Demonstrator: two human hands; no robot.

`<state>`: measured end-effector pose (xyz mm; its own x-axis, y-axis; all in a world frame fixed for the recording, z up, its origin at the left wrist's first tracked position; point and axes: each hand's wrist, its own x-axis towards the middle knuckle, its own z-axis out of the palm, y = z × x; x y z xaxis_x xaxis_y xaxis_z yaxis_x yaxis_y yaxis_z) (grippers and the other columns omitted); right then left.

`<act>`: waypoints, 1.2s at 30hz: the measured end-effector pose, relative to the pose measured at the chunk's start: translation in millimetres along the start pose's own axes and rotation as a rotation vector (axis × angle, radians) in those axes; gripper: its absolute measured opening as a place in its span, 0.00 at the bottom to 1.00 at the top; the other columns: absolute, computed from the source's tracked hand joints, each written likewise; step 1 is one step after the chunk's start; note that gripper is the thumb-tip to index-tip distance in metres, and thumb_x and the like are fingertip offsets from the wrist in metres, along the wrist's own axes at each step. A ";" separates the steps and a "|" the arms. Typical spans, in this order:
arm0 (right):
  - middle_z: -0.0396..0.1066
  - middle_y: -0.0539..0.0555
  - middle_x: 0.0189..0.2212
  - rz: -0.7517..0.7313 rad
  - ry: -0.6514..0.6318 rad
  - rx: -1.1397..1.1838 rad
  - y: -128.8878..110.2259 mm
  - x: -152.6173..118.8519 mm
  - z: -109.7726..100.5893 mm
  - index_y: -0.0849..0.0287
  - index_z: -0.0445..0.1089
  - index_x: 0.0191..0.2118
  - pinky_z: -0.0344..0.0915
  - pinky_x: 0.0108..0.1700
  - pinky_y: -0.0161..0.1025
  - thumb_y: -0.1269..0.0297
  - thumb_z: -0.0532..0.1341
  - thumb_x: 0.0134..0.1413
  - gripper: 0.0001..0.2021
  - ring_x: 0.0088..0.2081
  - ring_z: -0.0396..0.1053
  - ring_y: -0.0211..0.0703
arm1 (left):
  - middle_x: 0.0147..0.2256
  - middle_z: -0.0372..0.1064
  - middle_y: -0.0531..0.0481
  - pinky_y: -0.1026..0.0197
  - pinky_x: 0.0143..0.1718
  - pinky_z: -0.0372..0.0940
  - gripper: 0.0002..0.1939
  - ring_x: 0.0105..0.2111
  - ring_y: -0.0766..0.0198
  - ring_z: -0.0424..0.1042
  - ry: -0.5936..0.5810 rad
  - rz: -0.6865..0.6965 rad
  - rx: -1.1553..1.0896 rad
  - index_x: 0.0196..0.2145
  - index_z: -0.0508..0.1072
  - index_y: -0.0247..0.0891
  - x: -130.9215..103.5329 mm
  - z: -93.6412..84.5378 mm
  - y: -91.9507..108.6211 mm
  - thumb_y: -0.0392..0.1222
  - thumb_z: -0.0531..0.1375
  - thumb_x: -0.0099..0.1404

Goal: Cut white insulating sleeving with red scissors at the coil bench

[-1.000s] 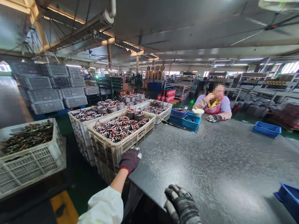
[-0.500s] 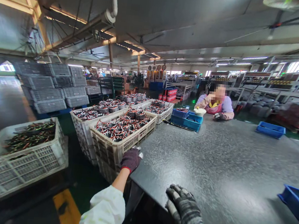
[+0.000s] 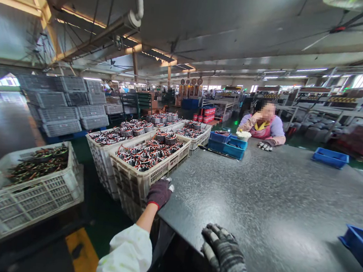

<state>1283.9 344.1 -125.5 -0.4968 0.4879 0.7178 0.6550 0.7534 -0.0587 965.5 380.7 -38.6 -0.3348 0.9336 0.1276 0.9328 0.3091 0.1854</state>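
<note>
My left hand (image 3: 159, 193), in a dark purple glove with pale fingertips, rests at the left edge of the grey table (image 3: 260, 193), beside the corner of a cream crate (image 3: 150, 178) full of wired metal parts (image 3: 143, 155). Its fingers lie over the table edge, and nothing shows in them. My right hand (image 3: 226, 257), in a grey striped glove, lies flat on the near edge of the table with its fingers stretched out and holds nothing.
Across the table a person (image 3: 263, 123) sits leaning on it. Blue bins (image 3: 226, 146) stand at the far left, another blue tray (image 3: 330, 157) at the far right, and a blue bin (image 3: 360, 248) nearer right. A white crate (image 3: 29, 201) stands at left.
The person across the table has spread the gloved hand that lies on the table. My hands have stayed in place; the view has shifted very slightly.
</note>
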 end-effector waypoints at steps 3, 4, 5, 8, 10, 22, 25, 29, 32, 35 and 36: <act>0.81 0.59 0.55 0.006 -0.008 -0.007 1.5 -1.6 3.4 0.55 0.84 0.53 0.80 0.54 0.60 0.61 0.59 0.65 0.19 0.54 0.80 0.59 | 0.69 0.67 0.38 0.49 0.71 0.59 0.27 0.70 0.48 0.65 -0.005 -0.005 -0.010 0.71 0.70 0.37 -0.4 -0.2 0.0 0.48 0.54 0.80; 0.81 0.59 0.55 0.010 -0.013 -0.007 2.1 -2.2 4.6 0.55 0.84 0.53 0.80 0.54 0.60 0.61 0.59 0.65 0.19 0.54 0.80 0.60 | 0.69 0.67 0.38 0.49 0.71 0.59 0.27 0.70 0.48 0.65 -0.005 -0.008 -0.013 0.71 0.70 0.37 -0.3 0.0 0.0 0.49 0.54 0.80; 0.81 0.59 0.55 0.013 -0.016 -0.006 2.8 -2.8 5.6 0.56 0.84 0.53 0.80 0.54 0.61 0.61 0.59 0.65 0.19 0.54 0.80 0.60 | 0.69 0.67 0.39 0.48 0.71 0.59 0.27 0.70 0.48 0.65 -0.005 -0.010 -0.014 0.71 0.70 0.37 -0.2 0.4 -0.2 0.49 0.54 0.80; 0.81 0.60 0.56 0.019 -0.022 0.001 4.1 -4.1 7.0 0.56 0.83 0.54 0.80 0.55 0.62 0.60 0.59 0.65 0.19 0.54 0.80 0.60 | 0.69 0.67 0.39 0.48 0.71 0.60 0.27 0.70 0.48 0.66 -0.001 0.000 -0.016 0.71 0.70 0.36 0.4 2.1 -0.8 0.49 0.54 0.80; 0.80 0.60 0.56 0.018 -0.022 0.007 4.4 -4.4 6.5 0.55 0.83 0.54 0.79 0.55 0.62 0.60 0.59 0.65 0.19 0.55 0.79 0.60 | 0.69 0.67 0.39 0.48 0.71 0.60 0.28 0.69 0.47 0.67 0.007 0.006 -0.015 0.71 0.71 0.36 0.7 3.3 -1.3 0.49 0.54 0.80; 0.80 0.59 0.56 0.079 -0.026 0.076 2.8 -6.5 9.7 0.53 0.83 0.54 0.77 0.58 0.60 0.60 0.59 0.65 0.19 0.56 0.79 0.59 | 0.70 0.66 0.38 0.48 0.69 0.61 0.29 0.68 0.46 0.68 0.014 -0.010 -0.001 0.71 0.70 0.38 3.4 7.7 -3.5 0.50 0.53 0.79; 0.81 0.58 0.55 0.059 -0.005 0.063 2.5 -5.9 7.7 0.53 0.83 0.54 0.78 0.57 0.60 0.60 0.59 0.65 0.19 0.55 0.79 0.59 | 0.71 0.65 0.38 0.47 0.69 0.61 0.29 0.68 0.46 0.68 0.016 -0.014 -0.002 0.71 0.70 0.38 3.3 8.0 -4.0 0.52 0.53 0.80; 0.80 0.59 0.56 0.062 -0.023 0.069 1.7 -5.3 5.5 0.55 0.83 0.54 0.78 0.57 0.62 0.60 0.58 0.66 0.19 0.56 0.79 0.60 | 0.70 0.66 0.38 0.48 0.69 0.60 0.29 0.69 0.47 0.67 0.015 -0.003 -0.008 0.71 0.70 0.37 2.3 6.6 -3.4 0.53 0.53 0.80; 0.79 0.60 0.57 0.099 -0.053 0.099 0.5 -5.8 4.9 0.54 0.83 0.55 0.76 0.59 0.63 0.60 0.58 0.67 0.19 0.58 0.78 0.60 | 0.69 0.67 0.37 0.48 0.69 0.61 0.29 0.68 0.47 0.68 0.014 -0.003 -0.005 0.71 0.70 0.36 1.8 5.0 -2.0 0.53 0.53 0.80; 0.79 0.59 0.58 0.114 -0.055 0.123 -0.4 -6.1 4.0 0.53 0.82 0.56 0.75 0.61 0.63 0.59 0.58 0.68 0.19 0.59 0.77 0.60 | 0.69 0.67 0.36 0.48 0.69 0.61 0.29 0.68 0.46 0.68 0.007 -0.005 -0.003 0.70 0.71 0.36 1.7 3.9 -1.1 0.53 0.53 0.80; 0.79 0.59 0.58 0.109 -0.048 0.125 -0.5 -6.0 3.6 0.53 0.82 0.56 0.75 0.61 0.63 0.59 0.58 0.68 0.19 0.59 0.77 0.59 | 0.69 0.66 0.36 0.48 0.69 0.61 0.29 0.68 0.46 0.67 0.006 -0.004 -0.005 0.70 0.71 0.36 1.7 3.7 -1.0 0.53 0.53 0.80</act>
<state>1284.5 342.3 -132.3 -0.4556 0.5875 0.6688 0.6318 0.7427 -0.2221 964.5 382.7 -42.2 -0.3397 0.9311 0.1330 0.9307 0.3124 0.1904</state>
